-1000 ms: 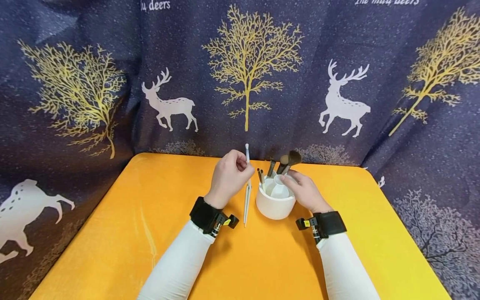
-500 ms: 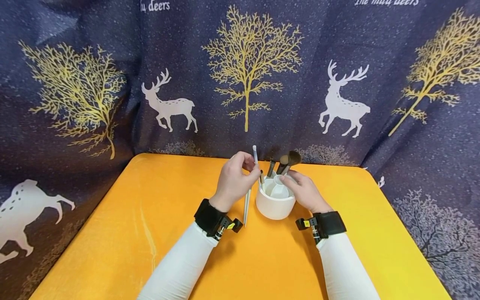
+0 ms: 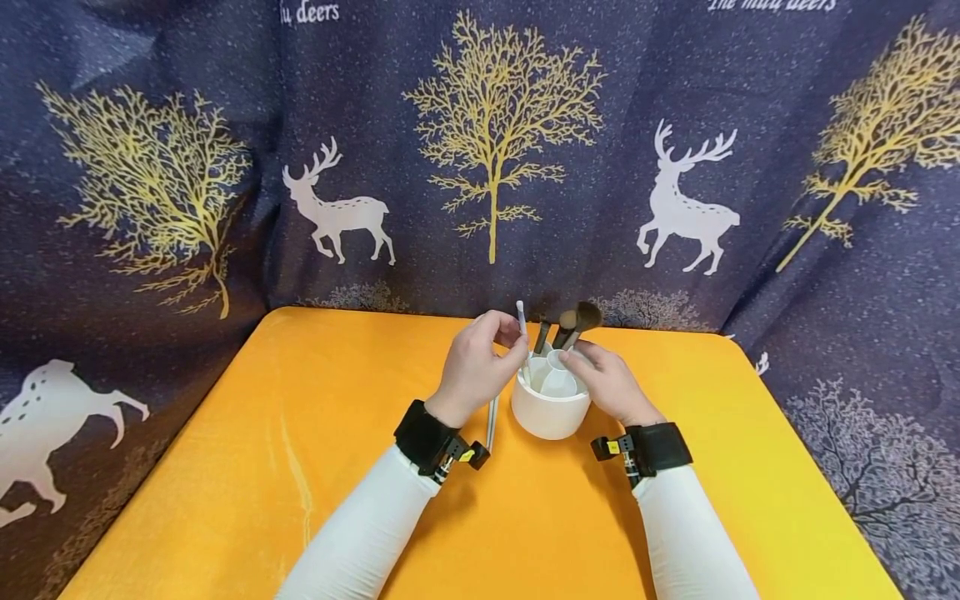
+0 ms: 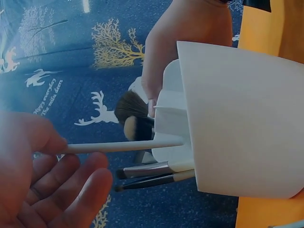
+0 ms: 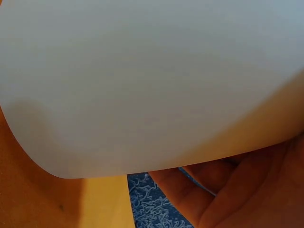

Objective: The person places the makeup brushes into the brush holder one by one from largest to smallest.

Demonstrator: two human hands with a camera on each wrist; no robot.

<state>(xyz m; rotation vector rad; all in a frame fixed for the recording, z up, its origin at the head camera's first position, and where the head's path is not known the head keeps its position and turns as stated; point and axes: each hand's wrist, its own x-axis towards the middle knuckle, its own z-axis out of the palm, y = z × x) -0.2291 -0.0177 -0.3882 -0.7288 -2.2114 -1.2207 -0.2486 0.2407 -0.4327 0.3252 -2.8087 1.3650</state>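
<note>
My left hand [image 3: 483, 360] pinches a slim, pale makeup brush [image 3: 521, 317] near its upper part, over the left side of a round white brush holder [image 3: 551, 418]. In the left wrist view, the lower end of the brush handle [image 4: 128, 146] reaches into the holder's mouth. My right hand [image 3: 613, 385] grips the holder's right rim, its fingers partly hidden behind the wall. Several brushes stand inside: a big fluffy dark brush [image 4: 129, 107], a rounded tan-tipped one [image 4: 133, 128] beside it, and two thin dark-tipped brushes [image 4: 147, 169].
Slim pale brush handles [image 3: 491, 425] lie on the orange tabletop [image 3: 315, 392] left of the holder, partly covered by my left hand and wrist camera. A dark curtain [image 3: 465, 150] printed with deer and trees hangs behind the table's back edge.
My left hand has moved right and a little toward me, carrying the brush from beside the holder to over its opening, where it has been lowered. The right hand and holder have stayed put.
</note>
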